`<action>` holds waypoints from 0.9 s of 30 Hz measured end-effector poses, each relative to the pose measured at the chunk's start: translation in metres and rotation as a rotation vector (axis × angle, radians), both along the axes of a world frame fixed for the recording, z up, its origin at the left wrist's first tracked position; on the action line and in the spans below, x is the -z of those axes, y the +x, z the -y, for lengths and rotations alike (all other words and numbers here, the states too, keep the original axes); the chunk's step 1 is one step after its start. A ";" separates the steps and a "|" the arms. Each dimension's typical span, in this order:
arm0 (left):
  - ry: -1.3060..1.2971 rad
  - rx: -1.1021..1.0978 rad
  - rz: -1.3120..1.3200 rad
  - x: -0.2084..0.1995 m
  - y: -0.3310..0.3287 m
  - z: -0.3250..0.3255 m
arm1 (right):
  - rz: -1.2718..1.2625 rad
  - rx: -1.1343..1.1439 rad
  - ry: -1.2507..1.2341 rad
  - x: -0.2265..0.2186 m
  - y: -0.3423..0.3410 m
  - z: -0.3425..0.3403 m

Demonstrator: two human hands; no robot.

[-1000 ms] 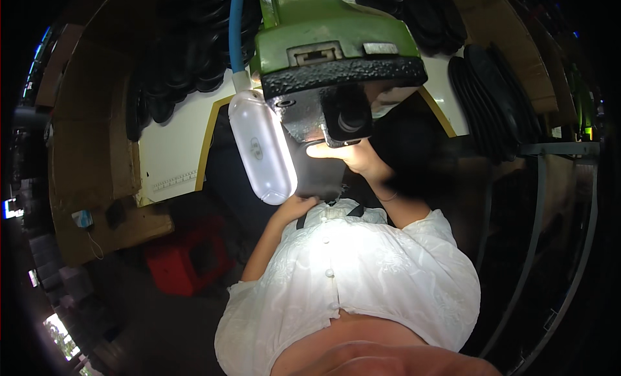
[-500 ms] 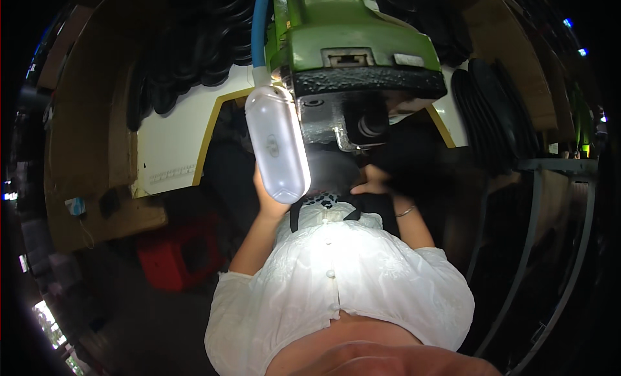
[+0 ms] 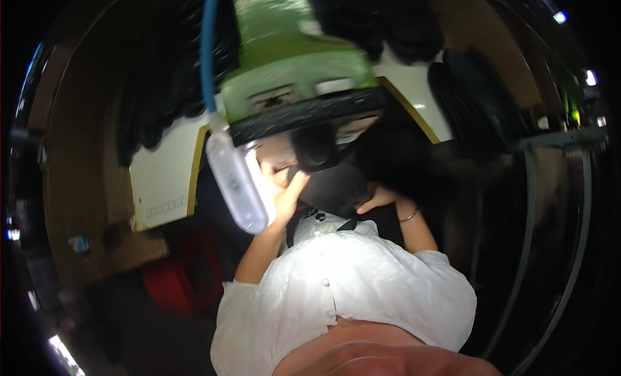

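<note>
My left hand [image 3: 284, 190] grips the left edge of a dark grey, smooth, rounded piece [image 3: 334, 187], its thumb lying along the near side. My right hand [image 3: 380, 197] holds the same piece at its right edge, thumb on top and the other fingers mostly hidden in shadow. What kind of piece it is, I cannot make out. Above it hangs the head of a green machine [image 3: 294, 69] with a black lower edge. An elongated white lamp [image 3: 236, 182] on a blue tube is lit beside my left hand and covers part of it.
Black sole-shaped pieces [image 3: 475, 104] are stacked at the right, with more black pieces [image 3: 152, 120] on the left. A white worktop [image 3: 162, 175] with a yellow cut-out edge surrounds the machine. A red stool [image 3: 174, 282] stands lower left; a metal rack [image 3: 530, 214] is at the right.
The view has shifted, so the machine and lamp appear farther left and tilted. More of my left hand shows past the lamp. Both hands stay at the dark piece.
</note>
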State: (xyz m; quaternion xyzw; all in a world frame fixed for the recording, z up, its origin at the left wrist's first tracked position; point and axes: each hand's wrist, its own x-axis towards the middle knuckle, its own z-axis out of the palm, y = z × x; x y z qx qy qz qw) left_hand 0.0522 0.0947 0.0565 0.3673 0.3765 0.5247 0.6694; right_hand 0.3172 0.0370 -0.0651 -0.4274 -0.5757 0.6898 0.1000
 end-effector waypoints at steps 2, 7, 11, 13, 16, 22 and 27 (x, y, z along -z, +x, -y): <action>0.124 -0.013 0.010 0.012 -0.008 0.004 | 0.122 0.068 0.049 -0.060 0.027 -0.006; 0.024 0.091 -0.225 0.053 -0.032 0.008 | -0.182 0.717 0.198 -0.114 0.076 0.004; -0.130 0.231 -0.390 0.074 -0.030 0.013 | -0.427 1.340 0.685 -0.139 0.092 -0.008; -0.119 0.227 -0.386 0.091 -0.039 0.013 | -0.407 1.609 0.964 -0.159 0.106 -0.031; -0.166 0.210 -0.443 0.081 -0.047 0.010 | -0.556 1.947 1.001 -0.183 0.100 -0.075; 0.064 0.233 -0.413 0.110 -0.064 -0.009 | -0.829 1.638 0.702 -0.125 0.180 -0.182; 0.112 -0.181 -0.558 0.092 -0.115 -0.051 | -0.577 1.341 0.533 -0.079 0.065 -0.180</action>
